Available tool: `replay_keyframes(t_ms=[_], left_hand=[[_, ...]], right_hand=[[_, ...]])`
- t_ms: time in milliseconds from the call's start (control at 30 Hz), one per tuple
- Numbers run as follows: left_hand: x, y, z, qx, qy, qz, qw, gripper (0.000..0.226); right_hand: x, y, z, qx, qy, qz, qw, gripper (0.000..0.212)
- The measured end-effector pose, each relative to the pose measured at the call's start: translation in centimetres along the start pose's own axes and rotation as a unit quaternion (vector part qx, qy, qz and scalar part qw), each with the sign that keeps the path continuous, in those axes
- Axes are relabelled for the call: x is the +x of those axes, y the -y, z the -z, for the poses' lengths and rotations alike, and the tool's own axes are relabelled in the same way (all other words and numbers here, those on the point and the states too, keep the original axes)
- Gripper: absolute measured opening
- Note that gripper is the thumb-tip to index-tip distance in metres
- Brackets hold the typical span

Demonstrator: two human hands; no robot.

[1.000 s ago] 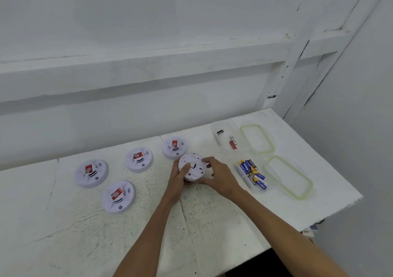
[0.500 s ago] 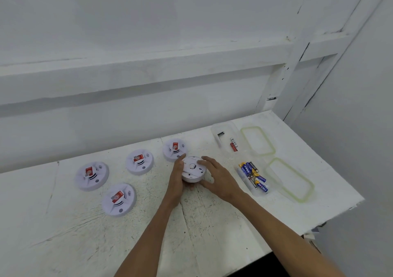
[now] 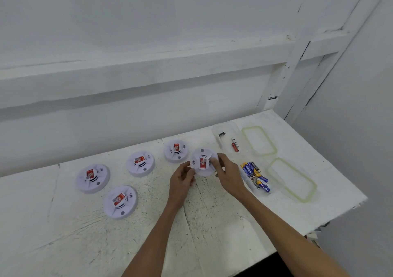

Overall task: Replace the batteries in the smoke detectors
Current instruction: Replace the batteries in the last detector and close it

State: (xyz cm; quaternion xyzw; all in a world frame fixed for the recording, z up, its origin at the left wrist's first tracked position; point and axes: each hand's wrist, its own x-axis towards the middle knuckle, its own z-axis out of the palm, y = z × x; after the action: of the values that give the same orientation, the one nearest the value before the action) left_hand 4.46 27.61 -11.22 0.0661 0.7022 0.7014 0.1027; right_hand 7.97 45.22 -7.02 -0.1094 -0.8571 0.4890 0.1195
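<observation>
left hand [image 3: 182, 180]: fingers gripped detector [image 3: 202, 163] | right hand [image 3: 230, 175]: fingers gripped detector too | batteries [image 3: 256, 178]: just right of detector | other detectors [image 3: 140, 163]: left of detector, on surface [image 3: 212, 223]

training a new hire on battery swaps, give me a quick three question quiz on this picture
1. How many smoke detectors lie untouched on the table?
2. True or false: the left hand and right hand both grip the held detector.
3. The blue and yellow batteries lie in: A the nearer clear box; B the farther clear box; C loose on the table.
Key: 1 four; 2 true; 3 A.
</observation>
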Motion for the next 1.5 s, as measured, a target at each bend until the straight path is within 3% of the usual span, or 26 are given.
replay_keyframes(t_ms=[267,467,567,700,833,933,1100,1167,1300,1500], left_hand=[[-0.1,-0.5,-0.2,0.007,0.008,0.011,1.000,0.030],[0.0,-0.4,0.1,0.004,0.013,0.015,1.000,0.042],[0.2,-0.4,0.2,0.001,0.012,0.026,1.000,0.047],[0.1,-0.2,0.2,-0.033,-0.015,0.058,0.998,0.044],[0.1,-0.3,-0.1,-0.027,-0.036,0.066,0.997,0.032],[0.1,-0.3,0.0,-0.022,-0.034,0.056,0.998,0.039],[-0.5,-0.6,-0.3,0.020,0.006,0.019,1.000,0.038],[-0.5,-0.5,-0.4,0.034,0.028,0.008,0.999,0.051],[-0.3,0.5,-0.7,0.107,0.055,-0.042,0.992,0.078],[0.2,0.7,-0.7,0.139,0.071,-0.038,0.987,0.072]], right_hand=[[-0.8,-0.9,-0.6,0.148,0.052,-0.143,0.977,0.033],[-0.3,-0.9,-1.1,0.239,0.058,-0.243,0.939,0.025],[0.4,-0.1,-0.7,0.242,0.068,-0.257,0.933,0.036],[1.3,-0.3,-0.1,0.157,0.124,-0.223,0.954,0.062],[1.3,0.0,0.7,0.169,0.189,-0.255,0.933,0.033],[0.9,-0.3,0.8,0.192,0.237,-0.264,0.915,0.020],[0.1,-0.1,-0.2,0.343,0.151,-0.302,0.876,0.031],[0.1,-0.1,-0.6,0.391,0.114,-0.302,0.862,0.034],[0.1,-0.9,-1.2,0.362,0.084,-0.288,0.883,0.034],[-0.9,-1.6,-0.9,0.373,0.088,-0.240,0.892,0.035]])
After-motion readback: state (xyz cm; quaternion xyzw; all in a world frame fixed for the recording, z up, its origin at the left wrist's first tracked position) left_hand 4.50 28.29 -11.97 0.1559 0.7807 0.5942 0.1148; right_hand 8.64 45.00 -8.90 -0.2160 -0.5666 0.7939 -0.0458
